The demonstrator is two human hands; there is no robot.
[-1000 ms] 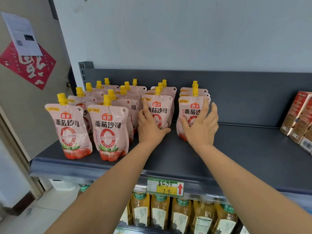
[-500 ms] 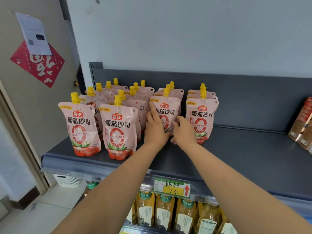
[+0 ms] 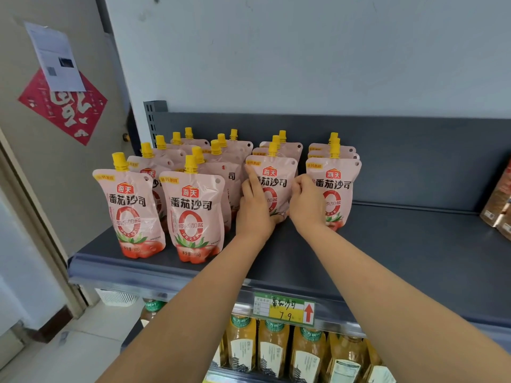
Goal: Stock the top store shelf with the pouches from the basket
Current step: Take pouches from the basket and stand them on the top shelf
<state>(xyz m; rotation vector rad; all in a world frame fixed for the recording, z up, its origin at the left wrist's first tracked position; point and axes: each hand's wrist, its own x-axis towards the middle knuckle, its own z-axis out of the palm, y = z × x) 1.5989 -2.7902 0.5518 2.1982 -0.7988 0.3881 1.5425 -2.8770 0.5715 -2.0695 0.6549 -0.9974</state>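
The top shelf (image 3: 401, 252) is a dark grey deck with a raised back panel, and its whole right half lies bare up to some brown cartons (image 3: 497, 200) at the far edge. Below it a row of juice bottles (image 3: 273, 349) stands under a yellow price tag (image 3: 284, 308). The pouches (image 3: 190, 214), pink with yellow spouts, stand upright in four files on the left part of the deck; the two left files come nearest the front lip, the two right ones sit further back. The basket is not in view.

Both hands work on the front pouch of the third file (image 3: 273, 178). The left hand (image 3: 255, 208) lies against its left side, fingers together and stretched upward, the forefinger reaching the top corner. The right hand (image 3: 305, 203) is at its right edge with the fingers curled in; whether they pinch the pouch or only press it is hard to tell, since they turn away from the camera.

The step appears to be squaring this pouch in its file. To do it well, the person should steady it from both sides low down, near the filled base, keep the label facing forward, and set it in line with the neighbouring front pouch (image 3: 333, 186) without knocking the ones behind
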